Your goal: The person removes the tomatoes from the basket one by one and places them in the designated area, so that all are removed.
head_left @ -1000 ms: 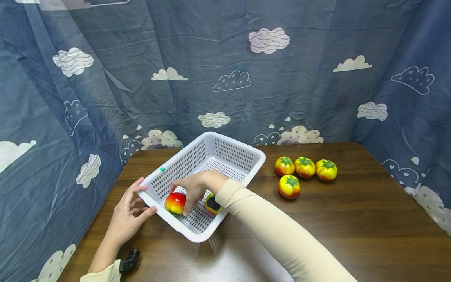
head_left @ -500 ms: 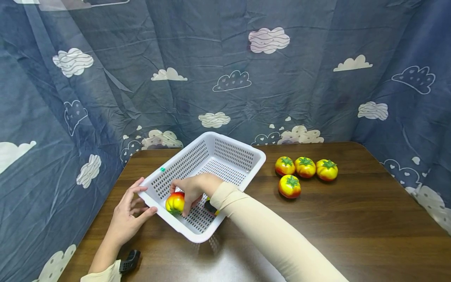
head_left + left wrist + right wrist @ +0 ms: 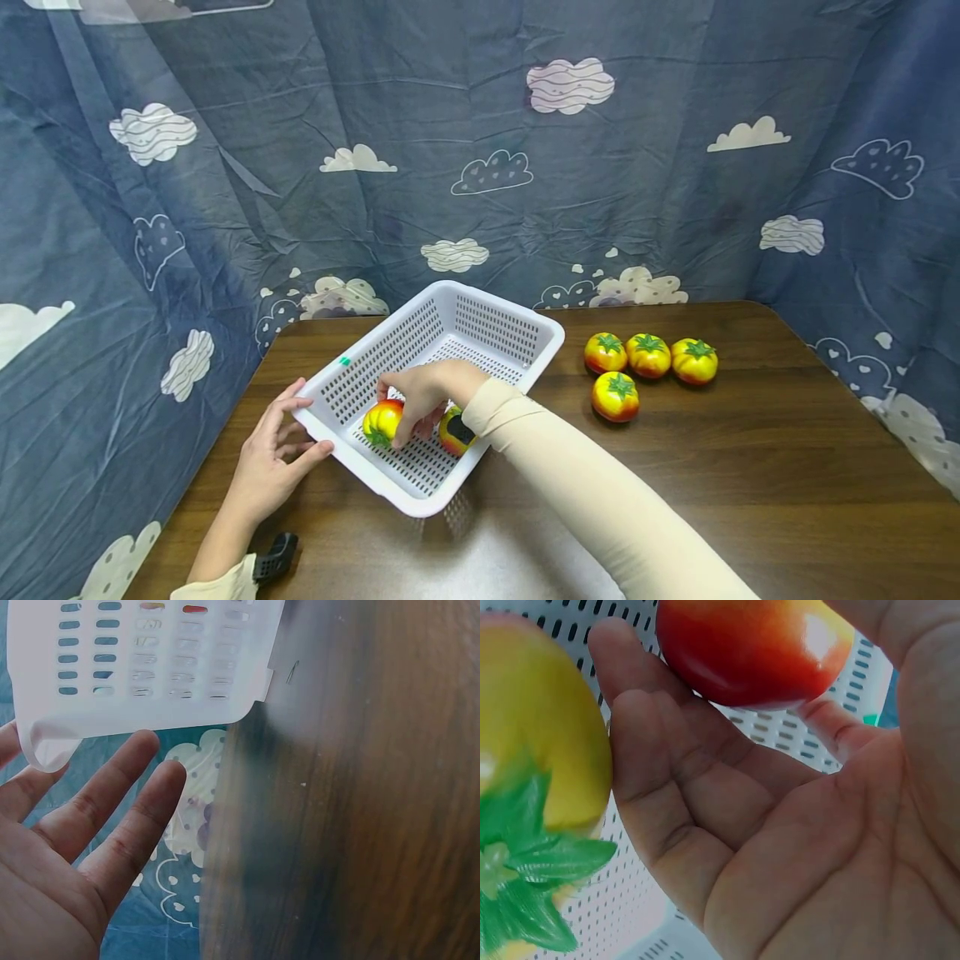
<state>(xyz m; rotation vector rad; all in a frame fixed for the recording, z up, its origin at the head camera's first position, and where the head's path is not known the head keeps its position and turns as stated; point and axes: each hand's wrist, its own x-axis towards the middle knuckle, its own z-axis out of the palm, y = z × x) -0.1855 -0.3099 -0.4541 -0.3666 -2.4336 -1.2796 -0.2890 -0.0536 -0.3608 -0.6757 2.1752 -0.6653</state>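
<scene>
A white perforated plastic basket (image 3: 352, 462) stands at an angle on the table. Around its left corner, my left hand (image 3: 272, 460) holds the rim between thumb and fingers; in the left wrist view, some fingers stretch out past the basket wall. Inside the basket, my right hand (image 3: 423, 402) grips a red-and-yellow toy tomato (image 3: 381, 423) between thumb and fingers, its green leaves facing the front. A second toy tomato (image 3: 450, 443) lies in the basket below my right wrist, partly covered by something black. In the right wrist view that tomato (image 3: 544, 735) is close beside my curled fingers.
Right of the basket, several toy tomatoes sit on the brown wooden table (image 3: 750, 467): a row of three (image 3: 648, 357) and one nearer tomato (image 3: 615, 397). A blue cloud-patterned curtain (image 3: 480, 167) hangs behind the table. A black strap device (image 3: 276, 558) is on my left wrist.
The gripped tomato has turned, so its leaves now show, and has shifted slightly right with my right hand, away from the basket's left corner. My left hand stays in place.
</scene>
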